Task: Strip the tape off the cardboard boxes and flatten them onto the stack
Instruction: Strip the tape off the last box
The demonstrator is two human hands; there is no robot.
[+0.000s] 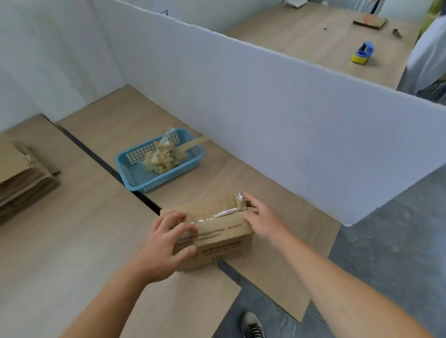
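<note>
A small printed cardboard box [222,241] sits near the front edge of the wooden table, across the dark gap between two tabletops. My left hand [167,245] presses down on its left end, fingers curled over the top and front. My right hand [259,217] pinches the lifted end of the clear tape strip [225,214] at the box's far right corner; the rest of the strip still lies along the top seam. A stack of flattened boxes [16,179] lies at the far left of the table.
A blue plastic basket [126,165] holding crumpled tape stands behind the box. A white partition [269,114] runs along the table's right side. Beyond it lie a blue-yellow tape dispenser [363,53] and another person's sleeve. My shoe [253,329] shows on the grey floor.
</note>
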